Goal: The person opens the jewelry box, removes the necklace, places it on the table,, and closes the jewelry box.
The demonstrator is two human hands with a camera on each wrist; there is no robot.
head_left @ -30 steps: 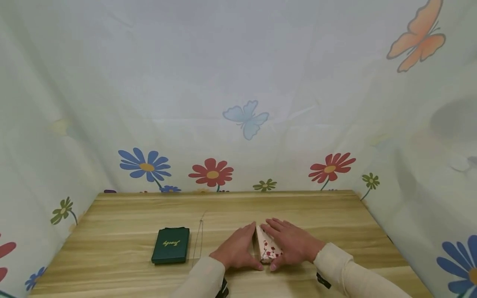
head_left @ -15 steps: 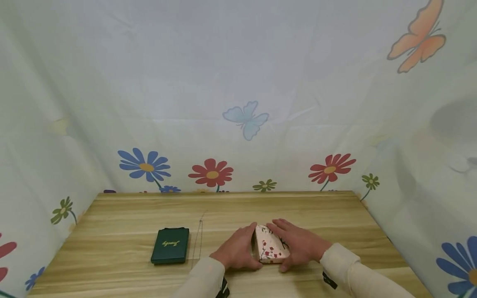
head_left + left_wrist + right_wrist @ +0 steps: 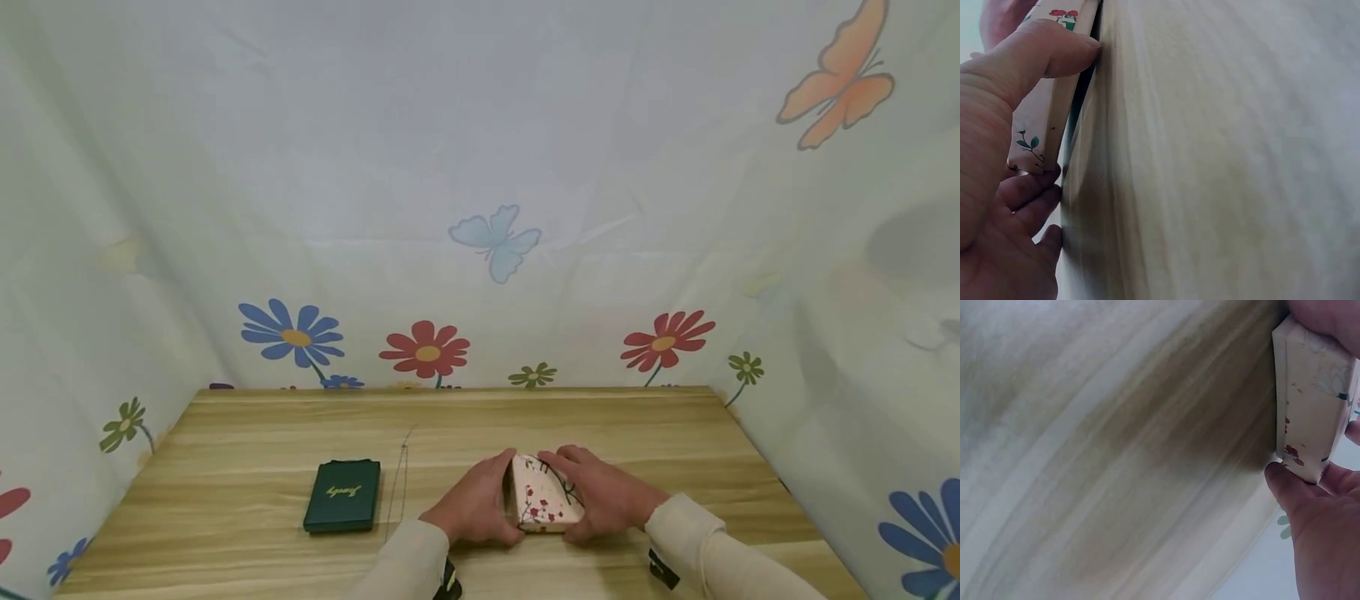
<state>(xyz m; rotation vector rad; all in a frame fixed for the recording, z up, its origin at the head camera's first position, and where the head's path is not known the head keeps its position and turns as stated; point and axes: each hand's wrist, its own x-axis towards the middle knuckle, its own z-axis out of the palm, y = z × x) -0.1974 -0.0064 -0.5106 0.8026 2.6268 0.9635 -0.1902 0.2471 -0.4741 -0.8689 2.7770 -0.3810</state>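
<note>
A small flat box (image 3: 542, 502), pale pink with red blossoms and dark lettering on top, lies on the table between both hands. The left hand (image 3: 477, 502) holds it by its left side, thumb at the near edge and fingers at the far edge. Across from it, the right hand (image 3: 611, 498) grips the right side in the same way. The left wrist view has the patterned box wall (image 3: 1032, 128) between thumb and fingers. In the right wrist view, the hand spans the box end (image 3: 1315, 400). The contents cannot be seen.
A dark green box (image 3: 342, 497) with gold lettering lies to the left on the wood-patterned table (image 3: 247, 433). Between it and the left hand lies a thin chain (image 3: 404, 475). A white curtain (image 3: 360, 167) with flowers and butterflies surrounds the table.
The right hand has moved slightly right and uncovered more of the patterned top and its lettering. The left hand has hardly moved. The green box and chain stay where they were.
</note>
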